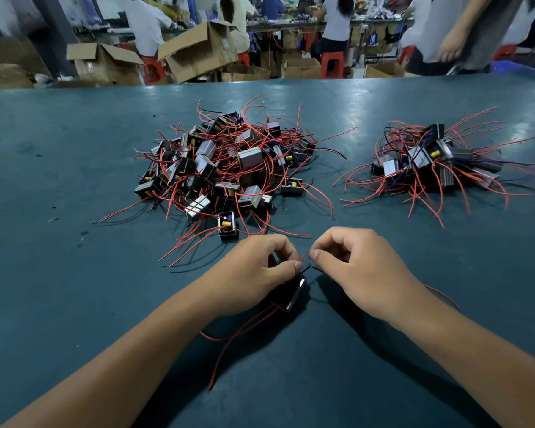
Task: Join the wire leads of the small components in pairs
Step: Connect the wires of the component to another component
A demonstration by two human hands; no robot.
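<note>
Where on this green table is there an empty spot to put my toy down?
The bare table left of the big pile is free, and so is the strip between that pile and the smaller pile. It is crowded near the left hand and right hand, which pinch wire leads amid loose red wires.

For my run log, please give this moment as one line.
both hands pinch thin wire leads | small black component under left hand | two piles on green table

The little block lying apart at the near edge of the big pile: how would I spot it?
Find the big pile in the middle of the green table. At its near edge, just beyond the left hand, one black block lies open side up, showing a yellow part inside.
</note>
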